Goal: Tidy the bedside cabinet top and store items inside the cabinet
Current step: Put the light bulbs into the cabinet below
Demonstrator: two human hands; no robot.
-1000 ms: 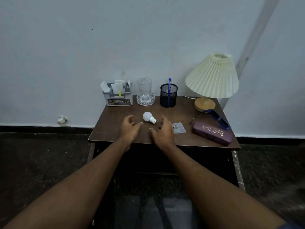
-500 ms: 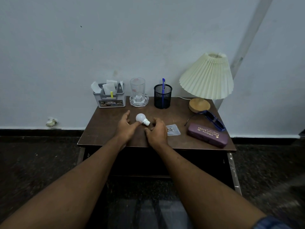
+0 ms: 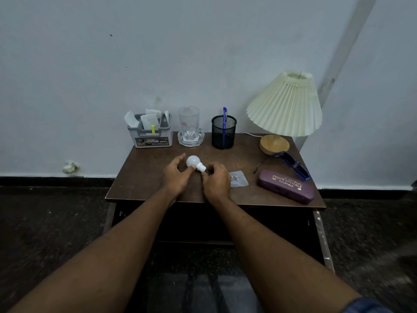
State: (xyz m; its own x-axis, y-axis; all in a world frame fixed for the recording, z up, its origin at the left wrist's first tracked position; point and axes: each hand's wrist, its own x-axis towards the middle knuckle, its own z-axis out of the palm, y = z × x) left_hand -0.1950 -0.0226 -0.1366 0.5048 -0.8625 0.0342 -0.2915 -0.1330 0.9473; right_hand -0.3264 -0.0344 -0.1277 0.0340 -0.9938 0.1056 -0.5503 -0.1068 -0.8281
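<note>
A small white light bulb (image 3: pixel 195 163) lies on the brown cabinet top (image 3: pixel 144 177), near its middle. My left hand (image 3: pixel 177 175) curls round the bulb's round end, thumb and fingers on either side. My right hand (image 3: pixel 215 180) pinches the bulb's metal base from the right. To the right lie a clear plastic packet (image 3: pixel 239 180), a purple glasses case (image 3: pixel 286 185) and blue sunglasses (image 3: pixel 291 164). The cabinet front below the top is dark and I cannot make out a door or drawer.
Along the back stand a grey organiser box (image 3: pixel 150 134) with papers, a glass mug on a glass dish (image 3: pixel 190 129), a black mesh pen cup (image 3: pixel 223 132) with a blue pen, and a pleated lamp (image 3: pixel 284 109). A white wall rises right behind.
Both hands have closed in on the bulb from either side. One second ago they lay open in front of it; now they hold it.
</note>
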